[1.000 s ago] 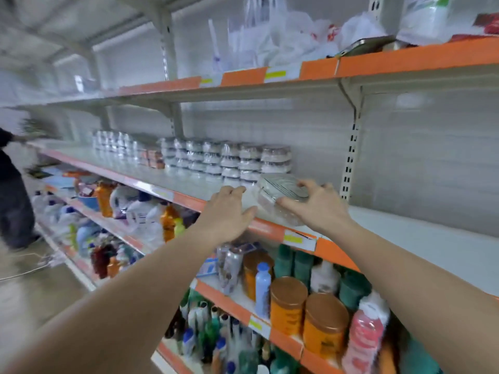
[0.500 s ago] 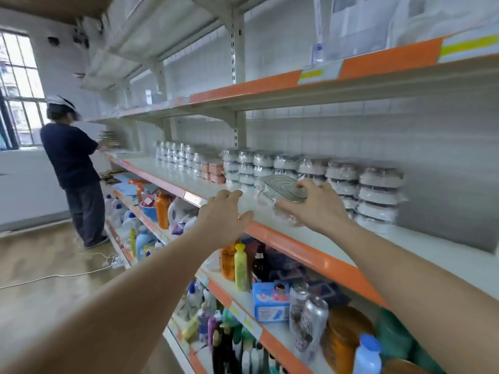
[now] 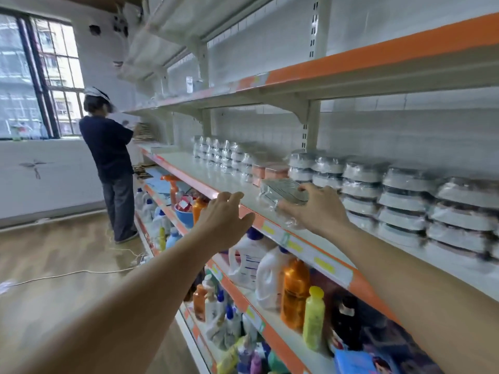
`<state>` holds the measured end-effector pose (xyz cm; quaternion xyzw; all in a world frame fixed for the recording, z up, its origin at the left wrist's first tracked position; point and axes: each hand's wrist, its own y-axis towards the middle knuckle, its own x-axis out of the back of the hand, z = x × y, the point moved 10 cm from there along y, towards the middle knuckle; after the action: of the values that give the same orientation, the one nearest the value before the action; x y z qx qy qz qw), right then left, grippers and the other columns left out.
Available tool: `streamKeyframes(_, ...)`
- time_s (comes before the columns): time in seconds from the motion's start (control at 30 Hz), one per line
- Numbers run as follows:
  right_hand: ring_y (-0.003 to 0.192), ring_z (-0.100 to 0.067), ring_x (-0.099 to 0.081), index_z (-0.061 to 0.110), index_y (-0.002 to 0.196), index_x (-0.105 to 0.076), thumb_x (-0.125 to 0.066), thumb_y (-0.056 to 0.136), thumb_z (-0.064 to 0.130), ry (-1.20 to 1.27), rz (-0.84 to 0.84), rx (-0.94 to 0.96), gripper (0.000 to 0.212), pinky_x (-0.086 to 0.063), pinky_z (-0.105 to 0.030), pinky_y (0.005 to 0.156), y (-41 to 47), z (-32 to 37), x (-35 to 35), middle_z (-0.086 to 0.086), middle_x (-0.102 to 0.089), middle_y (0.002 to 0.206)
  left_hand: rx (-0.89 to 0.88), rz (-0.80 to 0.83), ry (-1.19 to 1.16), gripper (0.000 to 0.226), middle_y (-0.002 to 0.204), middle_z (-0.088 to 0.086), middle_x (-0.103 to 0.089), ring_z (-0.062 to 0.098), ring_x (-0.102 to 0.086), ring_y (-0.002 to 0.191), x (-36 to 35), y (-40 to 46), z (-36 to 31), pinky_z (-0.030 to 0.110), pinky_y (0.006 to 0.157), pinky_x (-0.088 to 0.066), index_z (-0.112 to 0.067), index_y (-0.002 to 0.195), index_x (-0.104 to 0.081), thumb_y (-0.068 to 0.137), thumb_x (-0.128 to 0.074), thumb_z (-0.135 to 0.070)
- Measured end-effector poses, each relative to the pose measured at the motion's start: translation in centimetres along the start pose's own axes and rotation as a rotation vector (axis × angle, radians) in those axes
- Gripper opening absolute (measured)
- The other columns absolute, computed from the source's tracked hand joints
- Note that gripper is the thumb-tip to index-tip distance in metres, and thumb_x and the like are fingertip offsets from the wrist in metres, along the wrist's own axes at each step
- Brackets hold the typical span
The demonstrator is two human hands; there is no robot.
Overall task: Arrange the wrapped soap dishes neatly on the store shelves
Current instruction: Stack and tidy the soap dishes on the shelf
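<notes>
The right hand point(image 3: 314, 209), at frame centre, grips a wrapped soap dish point(image 3: 283, 190) by its near end, tilted, long axis running toward the upper left along the shelf point(image 3: 205, 172). The left hand point(image 3: 225, 214) hovers with fingers spread, holding nothing, over the shelf's orange front edge. Bare shelf lies left of the dish; stacked wrapped dishes point(image 3: 405, 195) fill the right. Since half a second ago the view has swung left, and both hands keep their pose.
</notes>
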<state>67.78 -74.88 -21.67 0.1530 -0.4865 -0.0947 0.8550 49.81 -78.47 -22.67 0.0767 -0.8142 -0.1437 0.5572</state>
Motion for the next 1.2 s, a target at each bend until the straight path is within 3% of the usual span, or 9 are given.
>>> streamKeyframes(0.2,0.121,-0.028,-0.045,0.029,0.136,-0.041,-0.057,0.072,0.067,0.014,-0.042,-0.085,0.076,-0.043,-0.043,0.096,8.7,5.4,-7.7,-0.010,-0.047,0.132,-0.080,0.031,-0.008,0.059,0.149,0.007,-0.028,0.026,-0.036,0.130,0.5,9.6,9.7,0.038,0.103,-0.032,-0.018,0.146,-0.025,0.095,-0.044,-0.040)
streamKeyframes(0.43,0.120,-0.028,-0.045,0.028,0.134,-0.042,-0.056,0.075,0.067,-0.084,-0.051,-0.143,0.072,-0.044,-0.037,0.090,18.1,9.7,-13.2,-0.010,-0.045,0.133,-0.149,0.123,-0.027,0.059,0.149,0.007,-0.026,0.027,-0.037,0.130,-0.6,20.8,17.5,0.039,0.107,-0.029,-0.017,0.147,-0.022,0.096,-0.041,-0.041)
streamKeyframes(0.57,0.119,-0.028,-0.048,0.028,0.133,-0.044,-0.052,0.075,0.070,-0.139,-0.067,-0.174,0.073,-0.042,-0.035,0.094,24.0,10.1,-15.9,-0.011,-0.044,0.135,-0.192,0.129,-0.019,0.060,0.151,0.007,-0.025,0.028,-0.030,0.135,-2.3,26.9,20.1,0.037,0.108,-0.027,-0.018,0.148,-0.021,0.097,-0.041,-0.041)
streamKeyframes(0.67,0.114,-0.027,-0.051,0.029,0.132,-0.045,-0.053,0.072,0.069,-0.094,-0.134,-0.182,0.073,-0.040,-0.030,0.082,29.2,10.1,-17.1,-0.012,-0.050,0.129,-0.216,0.107,0.009,0.060,0.151,0.006,-0.024,0.027,-0.030,0.135,-3.6,32.0,21.8,0.037,0.107,-0.028,-0.018,0.148,-0.019,0.097,-0.040,-0.042)
streamKeyframes(0.77,0.095,-0.025,-0.056,0.028,0.130,-0.047,-0.053,0.072,0.069,-0.058,-0.155,-0.169,0.071,-0.038,-0.025,0.069,34.4,9.6,-19.0,-0.012,-0.054,0.121,-0.258,0.085,0.019,0.060,0.150,0.006,-0.026,0.027,-0.033,0.133,-4.6,37.6,22.7,0.038,0.105,-0.030,-0.018,0.148,-0.020,0.096,-0.041,-0.042)
streamKeyframes(0.93,0.119,-0.030,-0.046,0.026,0.133,-0.044,-0.052,0.076,0.066,-0.057,-0.249,-0.270,0.071,-0.042,-0.038,0.095,41.5,8.3,-19.5,-0.012,-0.042,0.129,-0.365,0.094,0.024,0.060,0.151,0.005,-0.025,0.026,-0.029,0.136,-5.6,45.4,23.2,0.036,0.107,-0.027,-0.018,0.148,-0.020,0.097,-0.041,-0.042)
streamKeyframes(1.2,0.123,-0.034,-0.039,0.016,0.138,-0.034,-0.040,0.074,0.080,-0.382,-0.340,-0.671,0.090,-0.040,-0.044,0.093,49.3,5.8,-19.3,-0.016,-0.036,0.131,-0.543,0.114,-0.016,0.056,0.148,0.004,-0.029,0.026,-0.032,0.133,-7.5,56.8,24.3,0.037,0.107,-0.030,-0.020,0.145,-0.027,0.096,-0.043,-0.040)
